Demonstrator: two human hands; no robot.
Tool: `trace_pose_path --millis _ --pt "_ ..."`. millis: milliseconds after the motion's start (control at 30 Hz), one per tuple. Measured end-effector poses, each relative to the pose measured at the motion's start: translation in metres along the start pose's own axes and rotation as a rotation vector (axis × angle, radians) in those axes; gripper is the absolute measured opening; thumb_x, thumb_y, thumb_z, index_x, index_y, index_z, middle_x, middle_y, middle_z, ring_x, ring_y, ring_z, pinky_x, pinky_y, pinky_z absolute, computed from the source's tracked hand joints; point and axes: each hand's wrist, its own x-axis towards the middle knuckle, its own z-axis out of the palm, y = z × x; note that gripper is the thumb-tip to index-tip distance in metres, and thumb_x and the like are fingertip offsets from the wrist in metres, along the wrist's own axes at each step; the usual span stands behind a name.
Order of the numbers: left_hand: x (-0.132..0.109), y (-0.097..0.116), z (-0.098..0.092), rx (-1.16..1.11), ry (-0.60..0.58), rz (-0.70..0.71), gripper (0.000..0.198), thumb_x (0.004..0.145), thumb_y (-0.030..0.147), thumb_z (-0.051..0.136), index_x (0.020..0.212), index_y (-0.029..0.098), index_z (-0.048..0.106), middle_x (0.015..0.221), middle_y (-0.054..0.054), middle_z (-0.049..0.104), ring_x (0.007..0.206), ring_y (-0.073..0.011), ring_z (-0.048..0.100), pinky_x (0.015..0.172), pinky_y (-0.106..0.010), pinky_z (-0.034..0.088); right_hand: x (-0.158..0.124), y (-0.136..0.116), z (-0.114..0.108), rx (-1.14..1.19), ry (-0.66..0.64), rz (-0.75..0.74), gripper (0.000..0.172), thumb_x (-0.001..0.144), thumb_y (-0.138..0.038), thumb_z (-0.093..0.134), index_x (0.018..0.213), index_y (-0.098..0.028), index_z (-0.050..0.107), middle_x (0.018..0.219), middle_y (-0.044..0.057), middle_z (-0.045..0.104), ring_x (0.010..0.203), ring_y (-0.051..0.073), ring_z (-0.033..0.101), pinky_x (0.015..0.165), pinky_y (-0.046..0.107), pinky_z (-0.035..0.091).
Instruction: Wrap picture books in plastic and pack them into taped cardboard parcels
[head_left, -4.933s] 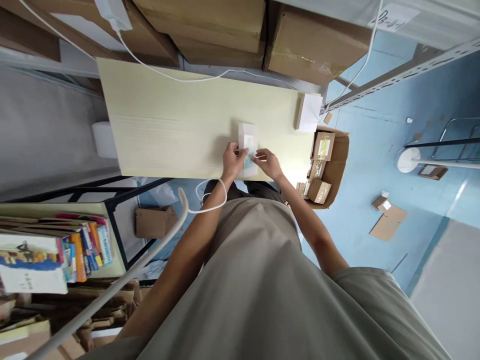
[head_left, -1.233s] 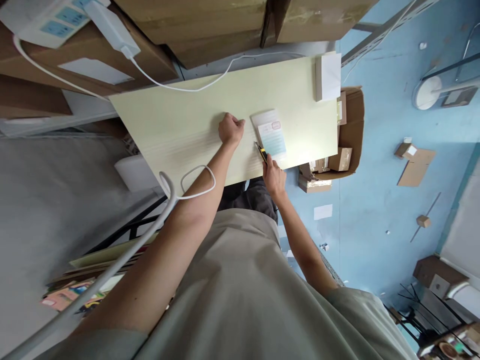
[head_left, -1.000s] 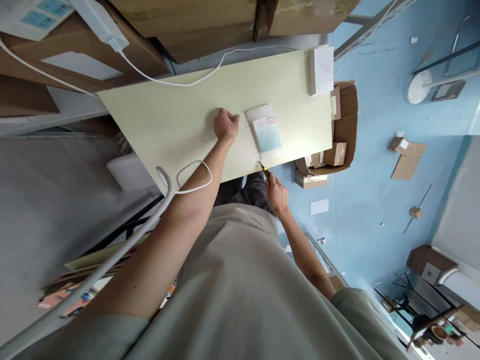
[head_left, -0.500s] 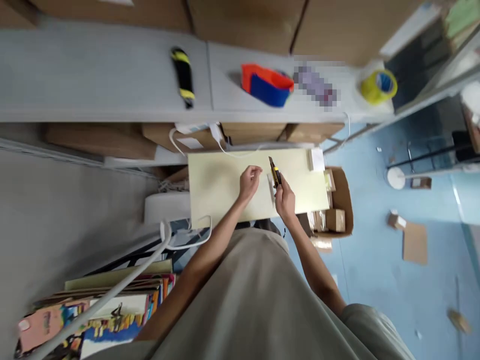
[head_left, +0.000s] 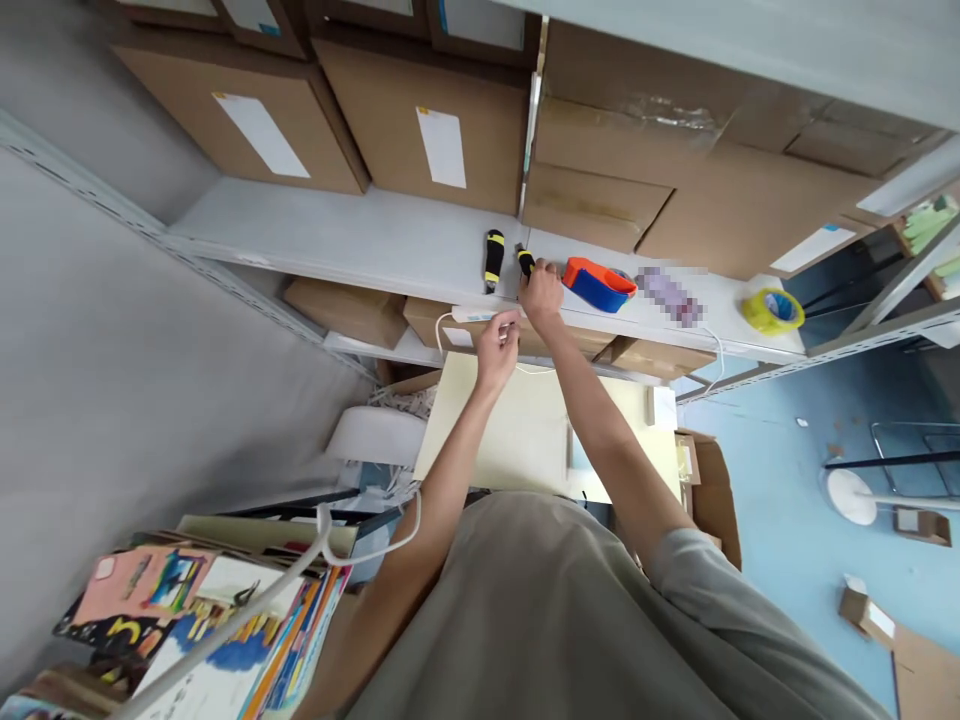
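along the front of the grey shelf [head_left: 435, 242], leftmost, a black-and-yellow cutter [head_left: 493, 258] lies loose, at eleven o'clock from the person's right hand. just below the shelf edge comes the left hand [head_left: 498, 348], its fingers loosely curled; whether anything is in them i cannot tell. next is the utility knife [head_left: 526, 261], at the shelf front, its near end gripped by the right hand [head_left: 542, 292]. judging by this, the knife has reached the shelf but is not yet free of the fingers. at five o'clock from that hand, a flat packet [head_left: 579, 457] lies on the cream tabletop [head_left: 510, 430], partly behind the forearm; whether it has been cut open cannot be told. further right on the shelf, at three o'clock, the orange-and-blue tape dispenser [head_left: 598, 287] sits untouched.
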Motion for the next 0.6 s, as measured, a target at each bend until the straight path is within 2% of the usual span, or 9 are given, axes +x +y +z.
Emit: trace_pose_path --millis 100,167,200,267,333,433,500,567,600 --pt "-0.014 -0.01 -0.008 0.01 -0.026 -0.064 0.023 0.1 0.022 0.066 0.118 0.02 0.079 0.124 -0.012 0.086 0.109 -0.0259 0.083 0.098 -0.038 0.065 0.005 -0.003 0.009 -0.008 0.046 -0.007 0.033 0.114 -0.019 0.055 0.142 -0.006 0.064 0.141 0.03 0.069 0.145 0.04 0.066 0.123 0.058 0.055" --pt "-0.023 -0.024 -0.01 0.014 -0.058 -0.119 0.021 0.101 0.025 0.069 0.118 0.021 0.079 0.124 -0.012 0.087 0.11 -0.0258 0.083 0.101 -0.039 0.065 -0.002 0.004 0.014 0.059 0.125 -0.065 0.035 0.119 -0.031 0.05 0.141 -0.008 0.064 0.138 0.026 0.068 0.147 0.041 0.063 0.124 0.067 0.053" --pt "-0.029 -0.034 -0.01 0.019 -0.08 -0.147 0.021 0.101 0.027 0.071 0.119 0.021 0.079 0.124 -0.012 0.087 0.11 -0.0258 0.083 0.102 -0.039 0.065 -0.01 0.013 0.017 0.109 0.177 -0.114 0.042 0.122 -0.039 0.044 0.142 -0.009 0.064 0.137 0.024 0.067 0.148 0.042 0.062 0.123 0.071 0.052" --pt "-0.046 -0.061 -0.01 0.035 -0.126 -0.209 0.021 0.101 0.03 0.074 0.119 0.021 0.08 0.126 -0.012 0.086 0.112 -0.0258 0.082 0.104 -0.04 0.064 -0.04 0.042 0.024 0.21 0.266 -0.216 0.06 0.125 -0.053 0.027 0.144 -0.01 0.064 0.138 0.02 0.063 0.148 0.042 0.062 0.122 0.074 0.051" --pt "-0.071 -0.095 -0.007 0.07 -0.164 -0.291 0.021 0.101 0.03 0.073 0.119 0.022 0.08 0.127 -0.012 0.086 0.113 -0.0254 0.082 0.105 -0.039 0.064 -0.091 0.087 0.031 0.272 0.283 -0.246 0.068 0.124 -0.061 0.021 0.146 -0.015 0.066 0.138 0.017 0.063 0.145 0.039 0.064 0.123 0.069 0.052" --pt "-0.118 -0.14 0.005 0.174 -0.262 -0.462 0.018 0.099 0.026 0.071 0.114 0.021 0.08 0.125 -0.014 0.086 0.115 -0.0259 0.081 0.108 -0.04 0.063 -0.191 0.169 0.04 0.255 0.159 -0.048 0.052 0.122 -0.058 0.037 0.137 -0.021 0.07 0.129 0.016 0.071 0.129 0.033 0.07 0.119 0.055 0.058" --pt "-0.15 -0.16 0.02 0.263 -0.409 -0.582 0.018 0.097 0.024 0.072 0.112 0.02 0.081 0.127 -0.015 0.085 0.121 -0.0278 0.08 0.112 -0.041 0.061 -0.253 0.225 0.046 0.211 0.027 0.174 0.043 0.119 -0.052 0.046 0.131 -0.02 0.073 0.124 0.018 0.076 0.12 0.032 0.072 0.111 0.05 0.061" --pt "-0.176 -0.172 0.04 0.329 -0.562 -0.667 0.022 0.094 0.021 0.073 0.115 0.019 0.081 0.133 -0.016 0.084 0.13 -0.0307 0.079 0.117 -0.043 0.058 -0.295 0.272 0.055 0.165 -0.134 0.443 0.035 0.113 -0.043 0.055 0.129 -0.017 0.073 0.128 0.023 0.078 0.117 0.034 0.074 0.109 0.05 0.061" --pt "-0.187 -0.176 0.05 0.347 -0.616 -0.692 0.027 0.092 0.02 0.074 0.118 0.018 0.081 0.137 -0.017 0.083 0.133 -0.0324 0.078 0.119 -0.045 0.057 -0.308 0.291 0.061 0.159 -0.202 0.554 0.034 0.11 -0.039 0.059 0.13 -0.015 0.072 0.132 0.025 0.077 0.12 0.034 0.074 0.11 0.05 0.06"
